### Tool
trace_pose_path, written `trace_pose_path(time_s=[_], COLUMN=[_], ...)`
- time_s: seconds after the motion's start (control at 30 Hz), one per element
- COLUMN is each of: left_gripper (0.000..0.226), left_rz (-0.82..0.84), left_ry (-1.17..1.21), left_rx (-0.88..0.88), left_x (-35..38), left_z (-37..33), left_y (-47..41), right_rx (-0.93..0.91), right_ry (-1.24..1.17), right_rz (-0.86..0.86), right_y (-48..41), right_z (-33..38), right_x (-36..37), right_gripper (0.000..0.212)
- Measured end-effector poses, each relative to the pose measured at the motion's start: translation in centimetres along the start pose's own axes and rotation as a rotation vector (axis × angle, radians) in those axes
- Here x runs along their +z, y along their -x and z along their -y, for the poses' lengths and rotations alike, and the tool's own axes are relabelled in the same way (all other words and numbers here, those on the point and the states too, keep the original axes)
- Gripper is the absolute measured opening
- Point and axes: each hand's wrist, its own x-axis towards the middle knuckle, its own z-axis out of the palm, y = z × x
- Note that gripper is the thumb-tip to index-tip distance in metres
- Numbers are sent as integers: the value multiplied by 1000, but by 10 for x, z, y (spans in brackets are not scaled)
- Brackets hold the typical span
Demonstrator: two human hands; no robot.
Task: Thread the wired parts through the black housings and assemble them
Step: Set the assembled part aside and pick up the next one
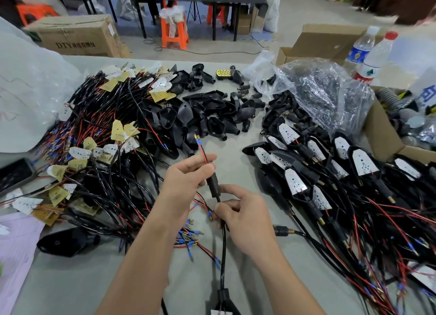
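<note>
Head view: a grey worktable [236, 135] stands in a workshop, with a cardboard box [77, 35] and an orange stool [174, 29] on the floor beyond its far edge. A heap of wired LED boards [106, 137] covers the left side. Empty black housings [207, 112] lie at the centre and assembled units [330, 168] on the right. Two water bottles [375, 55] stand at the far right. Bare tabletop shows only in a strip between the heaps and under the forearms.

Above that strip the left hand [188, 173] pinches the red and black wire ends [203, 152] coming out of a black sleeve [213, 185]. The right hand [245, 213] pinches the black cable [223, 244] just below the sleeve. The cable runs down to a housing [224, 300] at the near edge.
</note>
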Motion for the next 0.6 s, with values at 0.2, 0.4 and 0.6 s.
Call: trace_pose_path(time_s=[0.2,0.4,0.6], left_gripper=[20,21,28], left_rz=[-20,-46,-45], left_ry=[19,-55,33], left_rx=[14,67,28], left_x=[2,6,2], left_z=[1,5,5], left_y=[5,8,12], right_rx=[-29,-14,-25], right_ry=[14,-36,41], right_rz=[-39,-40,8], right_y=[-2,-2,-2], right_z=[-4,-1,0], right_x=[0,-4,-5], right_gripper=[35,45,29])
